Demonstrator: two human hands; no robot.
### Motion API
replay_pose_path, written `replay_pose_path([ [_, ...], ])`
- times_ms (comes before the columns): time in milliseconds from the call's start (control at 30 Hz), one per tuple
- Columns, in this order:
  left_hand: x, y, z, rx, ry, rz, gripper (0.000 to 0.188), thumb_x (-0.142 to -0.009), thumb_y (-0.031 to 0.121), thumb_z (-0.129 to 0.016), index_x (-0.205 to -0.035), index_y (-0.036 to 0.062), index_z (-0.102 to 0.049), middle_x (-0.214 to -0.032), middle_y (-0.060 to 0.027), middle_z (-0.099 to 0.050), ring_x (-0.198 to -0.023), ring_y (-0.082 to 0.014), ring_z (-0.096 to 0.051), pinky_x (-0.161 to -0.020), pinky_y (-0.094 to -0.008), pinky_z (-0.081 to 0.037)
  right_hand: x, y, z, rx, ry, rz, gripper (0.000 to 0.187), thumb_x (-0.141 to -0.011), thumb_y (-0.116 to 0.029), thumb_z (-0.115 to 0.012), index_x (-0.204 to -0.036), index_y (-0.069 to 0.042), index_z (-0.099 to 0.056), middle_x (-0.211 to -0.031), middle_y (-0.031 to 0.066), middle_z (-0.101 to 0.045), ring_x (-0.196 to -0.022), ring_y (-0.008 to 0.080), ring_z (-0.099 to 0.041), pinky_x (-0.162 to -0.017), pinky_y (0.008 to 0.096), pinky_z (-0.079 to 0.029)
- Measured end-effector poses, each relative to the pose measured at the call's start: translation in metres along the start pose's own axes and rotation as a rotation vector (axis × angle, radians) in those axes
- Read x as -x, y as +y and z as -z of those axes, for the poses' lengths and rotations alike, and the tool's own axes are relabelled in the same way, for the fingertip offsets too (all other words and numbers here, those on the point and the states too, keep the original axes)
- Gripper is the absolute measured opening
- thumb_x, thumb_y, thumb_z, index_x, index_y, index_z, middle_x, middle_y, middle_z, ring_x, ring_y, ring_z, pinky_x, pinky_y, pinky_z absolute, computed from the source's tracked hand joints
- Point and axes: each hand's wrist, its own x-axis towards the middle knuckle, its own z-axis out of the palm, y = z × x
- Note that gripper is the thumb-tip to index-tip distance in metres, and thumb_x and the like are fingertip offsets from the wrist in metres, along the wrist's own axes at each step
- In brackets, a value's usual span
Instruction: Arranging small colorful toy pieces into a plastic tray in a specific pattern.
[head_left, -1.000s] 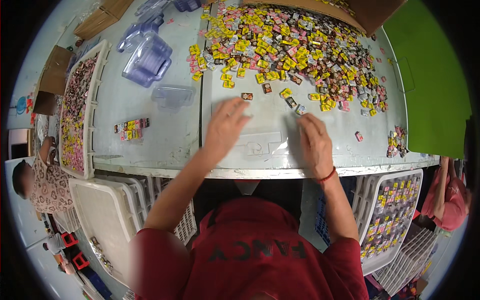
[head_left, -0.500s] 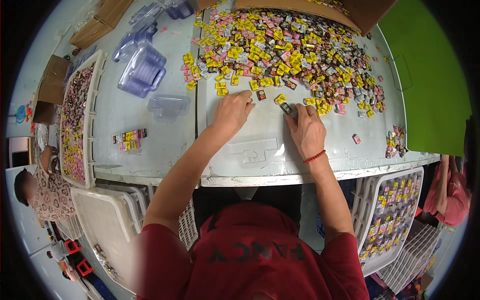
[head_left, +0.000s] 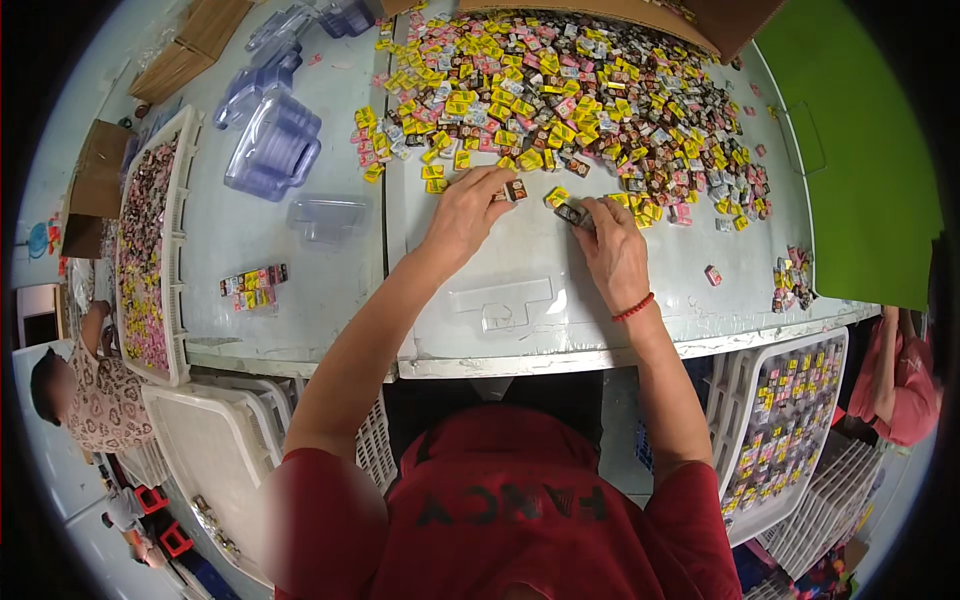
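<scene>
Small brightly printed boxes lie in a wide heap (head_left: 560, 90) on the far part of the white table. At the heap's near edge, my left hand (head_left: 465, 215) is closed, thumb and fingers on the left end of a small brown box (head_left: 516, 190). To its right, my right hand (head_left: 614, 243) pinches a small black box (head_left: 570, 213) at its right end. A small yellow box (head_left: 556, 197) lies just beyond the black one, touching or nearly so. Between my forearms lies a clear plastic insert (head_left: 503, 302) with cut-out shapes.
Nested clear plastic trays (head_left: 275, 150) and a single clear tray (head_left: 330, 217) lie at left, near a block of joined boxes (head_left: 254, 286). A white crate (head_left: 183, 240) of boxes stands far left. Cardboard (head_left: 640, 22) borders the heap. Another filled crate (head_left: 780, 430) is below right; people sit either side.
My left hand has moved onto the brown box, which has turned from upright to lying sideways. In my right hand the black box has shifted slightly and turned.
</scene>
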Motion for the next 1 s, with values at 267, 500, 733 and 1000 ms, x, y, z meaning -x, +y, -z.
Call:
replay_pose_path([
  [267,-0.016,0.004,-0.007,-0.064,-0.04,-0.197,0.031,-0.076,0.011,-0.072,-0.106,0.004,-0.064,-0.099,-0.0119,-0.066,-0.094,-0.0311,-0.059,-0.083,-0.0398,-0.049,-0.006,0.013,0.01,-0.077,-0.156,-0.02,0.042,-0.074,-0.002,-0.072,-0.114,-0.004,-0.06,-0.101,0.0146,-0.064,-0.091,0.0323,-0.06,-0.081,0.0367,-0.05],
  [500,-0.006,0.011,-0.007,-0.006,-0.244,-0.163,0.036,-0.078,0.02,-0.073,-0.111,0.0092,-0.065,-0.105,-0.008,-0.066,-0.1,-0.0267,-0.059,-0.085,-0.0363,-0.048,-0.004,0.014,0.015,-0.109,-0.206,0.051,0.05,-0.074,-0.005,-0.075,-0.121,-0.005,-0.058,-0.102,0.0119,-0.065,-0.094,0.0293,-0.06,-0.083,0.0354,-0.05],
  [733,-0.023,0.014,-0.001,-0.003,-0.184,-0.258,0.032,-0.08,0.013,-0.068,-0.11,0.0032,-0.062,-0.114,-0.0126,-0.063,-0.102,-0.0311,-0.058,-0.093,-0.0386,-0.046,0.001,0.028,0.023,-0.245,-0.235,-0.024,0.048,-0.08,-0.003,-0.069,-0.126,-0.005,-0.053,-0.11,0.0134,-0.063,-0.1,0.025,-0.063,-0.088,0.0326,-0.051],
  [1000,-0.041,0.021,-0.027,-0.138,-0.288,-0.245,0.024,-0.084,0.012,-0.062,-0.107,0.0046,-0.064,-0.108,-0.0107,-0.064,-0.104,-0.03,-0.056,-0.091,-0.0393,-0.046,-0.002,0.019,0.024,-0.196,-0.225,0.011,0.044,-0.081,-0.006,-0.069,-0.122,-0.003,-0.055,-0.108,0.0147,-0.064,-0.097,0.0274,-0.064,-0.086,0.0343,-0.051],
])
